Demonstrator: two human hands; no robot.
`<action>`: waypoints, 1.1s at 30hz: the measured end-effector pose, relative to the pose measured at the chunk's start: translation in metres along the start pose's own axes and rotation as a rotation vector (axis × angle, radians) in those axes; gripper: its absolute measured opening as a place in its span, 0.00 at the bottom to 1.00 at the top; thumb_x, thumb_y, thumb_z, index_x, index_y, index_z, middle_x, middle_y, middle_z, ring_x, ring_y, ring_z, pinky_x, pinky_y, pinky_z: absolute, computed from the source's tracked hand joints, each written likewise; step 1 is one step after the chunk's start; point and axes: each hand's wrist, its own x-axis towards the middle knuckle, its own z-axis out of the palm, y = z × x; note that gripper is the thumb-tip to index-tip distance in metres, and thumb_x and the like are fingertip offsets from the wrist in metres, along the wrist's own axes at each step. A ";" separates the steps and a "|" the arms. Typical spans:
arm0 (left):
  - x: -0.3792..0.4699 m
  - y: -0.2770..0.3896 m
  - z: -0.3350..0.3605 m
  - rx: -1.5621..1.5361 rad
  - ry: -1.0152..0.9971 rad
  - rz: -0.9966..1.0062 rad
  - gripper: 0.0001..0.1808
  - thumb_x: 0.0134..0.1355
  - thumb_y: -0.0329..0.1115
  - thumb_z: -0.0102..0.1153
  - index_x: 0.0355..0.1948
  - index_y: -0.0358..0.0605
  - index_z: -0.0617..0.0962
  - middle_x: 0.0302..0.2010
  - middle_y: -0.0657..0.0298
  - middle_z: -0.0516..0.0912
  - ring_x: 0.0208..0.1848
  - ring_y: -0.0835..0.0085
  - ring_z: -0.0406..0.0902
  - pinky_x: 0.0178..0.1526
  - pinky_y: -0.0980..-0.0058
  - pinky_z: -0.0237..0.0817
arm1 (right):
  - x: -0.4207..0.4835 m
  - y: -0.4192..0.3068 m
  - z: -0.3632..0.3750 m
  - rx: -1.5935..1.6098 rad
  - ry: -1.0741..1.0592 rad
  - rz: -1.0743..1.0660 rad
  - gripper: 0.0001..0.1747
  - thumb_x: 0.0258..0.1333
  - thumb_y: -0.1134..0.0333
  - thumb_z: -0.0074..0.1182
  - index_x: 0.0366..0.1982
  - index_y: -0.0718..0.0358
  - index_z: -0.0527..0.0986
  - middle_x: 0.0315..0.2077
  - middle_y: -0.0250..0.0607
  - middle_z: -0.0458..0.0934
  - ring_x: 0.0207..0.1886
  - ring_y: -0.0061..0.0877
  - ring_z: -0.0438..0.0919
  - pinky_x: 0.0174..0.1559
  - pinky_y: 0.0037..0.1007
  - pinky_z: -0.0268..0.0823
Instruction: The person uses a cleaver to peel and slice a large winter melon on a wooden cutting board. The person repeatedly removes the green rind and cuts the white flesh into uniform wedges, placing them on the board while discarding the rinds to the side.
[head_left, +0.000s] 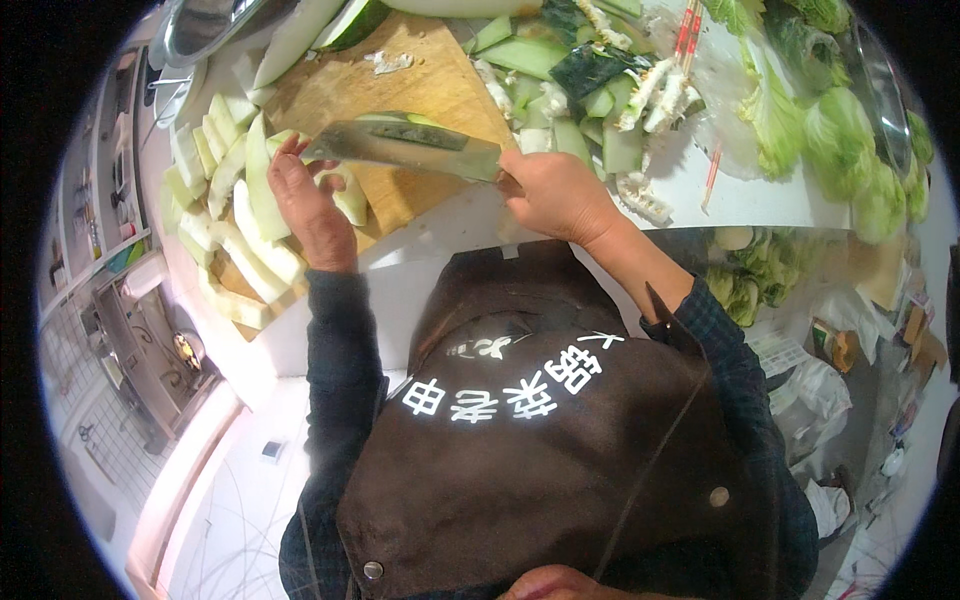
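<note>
My right hand is closed on the handle of a cleaver, whose broad blade is held above a wooden cutting board. Fingers of my left hand are spread near the far end of the blade; whether they touch it I cannot tell. Green-edged melon or gourd shows just behind the blade. Pale cut wedges of winter melon lie in a pile around my left hand, partly on the board. A short pale piece rests on the board beside that hand.
Peel and pith scraps are heaped right of the board. Red-marked chopsticks, clear plastic film and leafy cabbages lie farther right. Large melon pieces and a metal basin stand at the back left. The table's near edge runs before my apron.
</note>
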 end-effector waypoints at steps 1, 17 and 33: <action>0.002 0.006 -0.002 -0.003 -0.014 0.014 0.25 0.77 0.50 0.47 0.64 0.43 0.71 0.57 0.59 0.76 0.44 0.74 0.76 0.42 0.75 0.67 | 0.003 -0.001 -0.001 -0.027 -0.015 -0.002 0.11 0.51 0.65 0.60 0.35 0.61 0.75 0.28 0.52 0.83 0.35 0.51 0.83 0.39 0.49 0.75; 0.017 0.000 -0.001 0.131 -0.055 0.141 0.10 0.73 0.35 0.58 0.49 0.40 0.81 0.45 0.65 0.83 0.45 0.80 0.76 0.47 0.80 0.66 | 0.019 -0.008 -0.004 -0.064 -0.058 -0.057 0.11 0.49 0.70 0.59 0.36 0.59 0.74 0.28 0.46 0.82 0.34 0.46 0.82 0.36 0.45 0.74; 0.035 -0.014 0.000 0.153 -0.050 0.142 0.08 0.73 0.33 0.57 0.46 0.40 0.80 0.42 0.66 0.82 0.44 0.79 0.76 0.47 0.81 0.65 | 0.031 -0.010 -0.003 -0.047 -0.075 -0.042 0.14 0.47 0.68 0.58 0.37 0.62 0.71 0.25 0.51 0.81 0.32 0.52 0.82 0.36 0.50 0.75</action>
